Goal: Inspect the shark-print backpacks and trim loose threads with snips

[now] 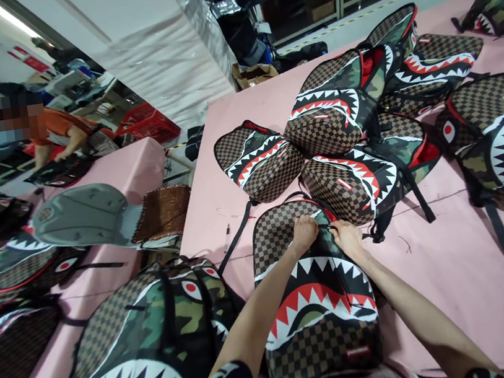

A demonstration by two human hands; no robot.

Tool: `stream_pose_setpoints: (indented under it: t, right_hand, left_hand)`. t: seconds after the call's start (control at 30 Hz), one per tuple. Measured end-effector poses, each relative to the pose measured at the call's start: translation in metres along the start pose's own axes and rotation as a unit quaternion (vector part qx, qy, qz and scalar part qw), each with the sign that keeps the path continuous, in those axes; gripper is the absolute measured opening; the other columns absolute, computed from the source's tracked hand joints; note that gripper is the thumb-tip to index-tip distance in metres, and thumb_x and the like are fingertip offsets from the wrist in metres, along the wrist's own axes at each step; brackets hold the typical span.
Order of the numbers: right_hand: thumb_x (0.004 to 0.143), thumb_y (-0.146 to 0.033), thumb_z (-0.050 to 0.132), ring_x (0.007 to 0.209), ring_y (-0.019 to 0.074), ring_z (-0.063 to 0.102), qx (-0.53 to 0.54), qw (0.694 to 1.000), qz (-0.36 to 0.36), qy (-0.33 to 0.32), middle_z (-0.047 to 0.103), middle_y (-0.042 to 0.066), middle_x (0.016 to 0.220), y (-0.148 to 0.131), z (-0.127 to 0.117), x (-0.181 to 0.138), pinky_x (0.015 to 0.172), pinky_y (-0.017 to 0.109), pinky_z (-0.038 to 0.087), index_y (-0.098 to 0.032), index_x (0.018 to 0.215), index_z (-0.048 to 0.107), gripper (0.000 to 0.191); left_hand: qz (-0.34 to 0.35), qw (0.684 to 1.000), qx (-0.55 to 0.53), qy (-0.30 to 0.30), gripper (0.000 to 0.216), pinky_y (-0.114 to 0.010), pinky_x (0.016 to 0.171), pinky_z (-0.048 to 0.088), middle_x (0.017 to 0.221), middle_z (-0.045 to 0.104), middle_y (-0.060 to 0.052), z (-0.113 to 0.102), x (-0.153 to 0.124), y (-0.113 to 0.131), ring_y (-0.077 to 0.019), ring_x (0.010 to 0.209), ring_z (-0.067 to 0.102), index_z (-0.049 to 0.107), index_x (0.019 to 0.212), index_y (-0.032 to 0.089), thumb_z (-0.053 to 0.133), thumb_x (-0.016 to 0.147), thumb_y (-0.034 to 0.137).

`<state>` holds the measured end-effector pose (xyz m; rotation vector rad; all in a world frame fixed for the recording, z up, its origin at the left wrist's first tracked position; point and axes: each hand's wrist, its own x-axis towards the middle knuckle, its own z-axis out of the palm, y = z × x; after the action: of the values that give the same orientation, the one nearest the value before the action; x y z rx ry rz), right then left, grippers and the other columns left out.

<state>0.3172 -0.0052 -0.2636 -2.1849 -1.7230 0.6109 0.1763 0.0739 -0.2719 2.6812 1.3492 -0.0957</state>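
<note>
A brown checkered backpack (318,305) with a shark-mouth print and camouflage patches lies flat in front of me on the pink table (450,261). Both my hands rest at its top edge, close together. My left hand (304,233) is curled in a fist on the top fabric. My right hand (346,237) pinches the top of the backpack near a small dark zipper pull; the exact part between the fingers is too small to make out.
Several more shark-print backpacks (339,114) are piled behind it and to the right (503,141). Another large one (134,349) lies at my lower left. A pen (226,237) lies on the table. A person in orange (61,131) works at a far table (135,161).
</note>
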Motion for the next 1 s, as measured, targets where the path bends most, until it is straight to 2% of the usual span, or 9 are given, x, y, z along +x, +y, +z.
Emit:
stream_pose_setpoints:
  t: [0.5,0.8,1.0]
  right_hand:
    - [0.086,-0.033,0.047,0.090,0.0175,0.060,0.003,1.000,-0.010,-0.001,0.067,0.002,0.099,0.004,-0.003,0.004,0.074,0.027,0.040,-0.024,0.099,0.063,0.023]
    - [0.085,-0.032,0.048,0.086,0.0184,0.060,0.003,1.000,-0.004,-0.005,0.067,0.004,0.096,0.001,-0.003,0.005,0.070,0.027,0.040,-0.024,0.099,0.063,0.022]
    - [0.084,-0.028,0.048,0.088,0.0189,0.059,0.026,1.000,-0.002,-0.004,0.066,0.005,0.097,-0.002,-0.005,0.004,0.071,0.027,0.039,-0.023,0.098,0.063,0.021]
  left_hand:
    - [0.000,1.000,0.010,-0.013,0.019,-0.036,0.082,0.035,0.091,0.059,-0.011,-0.008,-0.001,0.004,-0.0216,0.093,0.050,0.060,0.088,0.012,0.042,0.085,0.017]
    - [0.025,0.999,0.034,-0.017,0.021,-0.037,0.079,0.035,0.090,0.057,-0.012,-0.013,-0.001,0.007,-0.0227,0.090,0.049,0.058,0.087,0.011,0.038,0.086,0.013]
    - [0.050,0.998,0.040,-0.016,0.023,-0.039,0.082,0.034,0.092,0.055,-0.013,-0.017,-0.002,0.009,-0.0241,0.094,0.047,0.056,0.092,0.011,0.034,0.086,0.009]
